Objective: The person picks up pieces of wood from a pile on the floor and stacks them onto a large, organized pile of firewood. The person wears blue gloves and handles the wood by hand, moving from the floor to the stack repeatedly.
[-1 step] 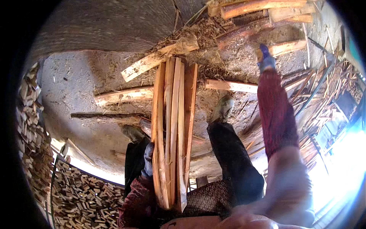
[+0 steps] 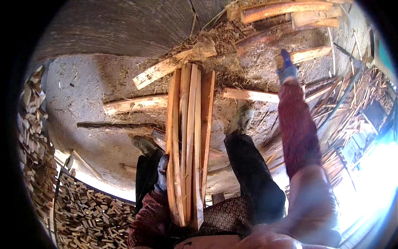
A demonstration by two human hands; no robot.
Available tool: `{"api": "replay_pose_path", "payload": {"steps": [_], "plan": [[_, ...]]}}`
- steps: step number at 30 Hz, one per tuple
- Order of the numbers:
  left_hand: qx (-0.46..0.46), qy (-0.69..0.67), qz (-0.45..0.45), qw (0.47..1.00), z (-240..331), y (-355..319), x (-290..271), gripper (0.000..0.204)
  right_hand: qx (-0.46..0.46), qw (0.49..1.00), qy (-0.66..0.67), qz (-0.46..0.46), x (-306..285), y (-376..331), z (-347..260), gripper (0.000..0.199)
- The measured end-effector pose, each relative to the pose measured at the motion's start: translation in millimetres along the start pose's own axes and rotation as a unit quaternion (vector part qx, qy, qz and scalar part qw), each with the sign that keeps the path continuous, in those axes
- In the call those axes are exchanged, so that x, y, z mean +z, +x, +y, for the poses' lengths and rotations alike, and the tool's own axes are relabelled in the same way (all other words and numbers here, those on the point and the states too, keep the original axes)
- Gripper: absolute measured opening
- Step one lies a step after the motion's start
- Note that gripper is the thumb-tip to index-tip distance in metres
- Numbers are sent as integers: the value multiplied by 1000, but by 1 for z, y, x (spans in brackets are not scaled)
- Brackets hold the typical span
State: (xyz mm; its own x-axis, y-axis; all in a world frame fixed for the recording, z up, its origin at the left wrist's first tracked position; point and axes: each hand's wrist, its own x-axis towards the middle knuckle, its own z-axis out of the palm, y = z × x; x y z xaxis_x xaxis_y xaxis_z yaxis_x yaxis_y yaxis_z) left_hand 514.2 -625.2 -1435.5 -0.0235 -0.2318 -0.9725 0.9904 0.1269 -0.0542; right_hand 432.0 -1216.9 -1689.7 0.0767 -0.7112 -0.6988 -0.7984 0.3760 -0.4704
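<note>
A bundle of several long, split wooden slats (image 2: 191, 137) stands upright in front of me, its near end at my lap. My left hand (image 2: 162, 174), in a grey-blue glove, is closed around the bundle's left edge; some fingers are hidden behind the wood. My right arm stretches far forward to the right. At its end my right hand (image 2: 286, 69), in a blue and grey glove, is closed on the left end of a short wooden slat (image 2: 310, 54) low over the floor. The fingers' undersides are hidden.
More slats are piled at the far right (image 2: 286, 11). Loose planks (image 2: 134, 103) and a dark stick (image 2: 116, 125) lie on the dusty floor (image 2: 78, 91). Stacked firewood (image 2: 91, 211) fills the lower left. Thin sticks (image 2: 352, 106) are heaped at the right.
My right hand has shifted slightly toward me, and the short slat's end has come with it. The bundle and my left hand stay almost the same.
</note>
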Motion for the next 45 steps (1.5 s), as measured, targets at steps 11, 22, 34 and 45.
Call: {"api": "replay_pose_path", "payload": {"steps": [11,22,34,45], "plan": [[-36,-19,-71,997,20,-14,22,62,-17,997,-17,73,149,-55,-30,23],[-119,-50,-102,986,-4,-21,9,59,220,944,91,-227,-42,-440,-24,31],[-52,-88,-124,987,10,-144,-22,56,127,928,48,-346,21,-718,-80,62],[312,-217,-59,923,4,-588,-156,57,-63,788,-167,-590,-12,-1039,-182,53]]}}
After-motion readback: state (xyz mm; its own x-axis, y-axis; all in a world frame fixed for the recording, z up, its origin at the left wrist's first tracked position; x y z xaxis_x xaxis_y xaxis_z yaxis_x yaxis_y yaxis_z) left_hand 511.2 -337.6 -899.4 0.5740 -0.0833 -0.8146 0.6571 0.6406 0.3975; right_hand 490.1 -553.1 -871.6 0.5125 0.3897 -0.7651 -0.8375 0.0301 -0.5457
